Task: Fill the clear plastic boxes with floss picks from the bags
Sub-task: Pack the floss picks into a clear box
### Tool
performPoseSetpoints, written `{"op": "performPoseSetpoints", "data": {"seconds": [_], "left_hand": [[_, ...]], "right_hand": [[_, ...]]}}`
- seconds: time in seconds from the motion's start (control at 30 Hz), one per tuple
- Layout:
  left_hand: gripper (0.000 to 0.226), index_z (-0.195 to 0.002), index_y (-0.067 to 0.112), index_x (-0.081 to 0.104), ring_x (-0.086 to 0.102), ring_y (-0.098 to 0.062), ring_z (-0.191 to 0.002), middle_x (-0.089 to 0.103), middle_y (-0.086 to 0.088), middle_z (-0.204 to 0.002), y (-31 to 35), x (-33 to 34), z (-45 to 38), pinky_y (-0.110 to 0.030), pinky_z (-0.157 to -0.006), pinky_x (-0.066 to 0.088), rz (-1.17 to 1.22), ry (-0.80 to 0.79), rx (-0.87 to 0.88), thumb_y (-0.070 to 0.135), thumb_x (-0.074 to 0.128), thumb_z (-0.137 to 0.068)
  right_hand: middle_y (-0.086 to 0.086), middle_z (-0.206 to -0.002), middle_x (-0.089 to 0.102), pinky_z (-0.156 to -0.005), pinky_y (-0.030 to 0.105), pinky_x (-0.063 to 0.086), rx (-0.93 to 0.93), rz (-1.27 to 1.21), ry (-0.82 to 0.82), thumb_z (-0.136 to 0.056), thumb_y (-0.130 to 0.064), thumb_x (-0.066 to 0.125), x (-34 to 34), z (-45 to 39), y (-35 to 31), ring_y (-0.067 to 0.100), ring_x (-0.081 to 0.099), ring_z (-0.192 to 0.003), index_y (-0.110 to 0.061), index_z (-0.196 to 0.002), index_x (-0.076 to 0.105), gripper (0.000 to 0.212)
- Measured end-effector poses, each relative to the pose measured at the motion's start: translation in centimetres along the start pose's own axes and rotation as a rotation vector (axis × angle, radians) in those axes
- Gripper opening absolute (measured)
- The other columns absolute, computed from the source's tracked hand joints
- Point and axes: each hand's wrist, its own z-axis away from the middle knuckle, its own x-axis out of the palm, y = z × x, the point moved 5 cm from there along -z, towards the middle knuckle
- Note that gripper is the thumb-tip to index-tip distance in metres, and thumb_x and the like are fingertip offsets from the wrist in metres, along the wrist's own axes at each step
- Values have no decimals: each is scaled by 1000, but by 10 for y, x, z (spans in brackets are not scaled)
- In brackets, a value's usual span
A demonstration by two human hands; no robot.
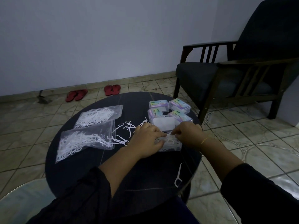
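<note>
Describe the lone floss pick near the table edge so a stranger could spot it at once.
Start at the round dark table. Look to its near right edge, below the right hand. One floss pick lies there alone, far from the loose picks scattered beside the bags.

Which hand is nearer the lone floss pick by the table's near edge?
Right. The right hand is up-table of the lone pick, roughly in line with it; the left hand sits farther off, up and to its left.
</note>
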Motion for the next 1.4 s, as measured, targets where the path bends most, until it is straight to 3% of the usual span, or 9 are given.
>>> {"op": "performPoseSetpoints", "data": {"seconds": [0.17, 0.57, 0.77, 1.0, 1.17, 1.4], "left_hand": [[42, -135, 36, 49, 30, -12, -125, 44, 14, -137, -4, 1, 6, -35, -103, 20, 11, 4, -25, 47, 45, -94], [44, -134, 34, 50, 32, -12, -124, 46, 13, -135, -1, 4, 7, -35, -102, 22, 0, 14, -19, 50, 43, -94], [42, -131, 33, 52, 34, -12, -122, 50, 17, -135, 6, 3, 2, -31, -96, 21, 49, 28, -32, 51, 48, -93], [54, -140, 41, 39, 38, -16, -115, 49, 2, -123, 7, 7, -3, -29, -92, 26, 207, 17, -102, 46, 56, -89], [60, -142, 41, 33, 38, -11, -119, 53, 11, -126, 1, 13, -5, -29, -97, 23, 240, 21, -100, 44, 58, -88], [61, -143, 41, 33, 37, -19, -122, 45, -1, -128, 0, 7, -1, -28, -100, 24, 240, 19, -150, 44, 60, -88]], "right_hand": [[-2, -116, 59, -99, 43, 43, 57, -50, 92, -91, -26, 54, -3, 1, 10, 17, 53, -107, -31, -115, 62, 27], [0, -125, 58, -103, 40, 40, 70, -27, -36, -96, -19, 48, 1, -1, 5, 20, 52, -113, -26, -122, 61, 30], [-3, -122, 60, -102, 39, 39, 37, -63, 28, -97, -22, 46, -1, 0, 3, 17, 53, -111, -30, -123, 59, 30], [-2, -118, 62, -100, 39, 42, 51, -173, 87, -95, -22, 49, 4, -1, 2, 16, 56, -108, -30, -120, 58, 28], [-3, -116, 63, -102, 41, 41, 62, -232, 133, -95, -22, 50, 2, 1, 7, 17, 56, -108, -29, -115, 60, 24], [-4, -118, 60, -102, 42, 40, 47, -310, 194, -95, -20, 50, -5, 4, 10, 17, 54, -111, -27, -109, 62, 20]]}}
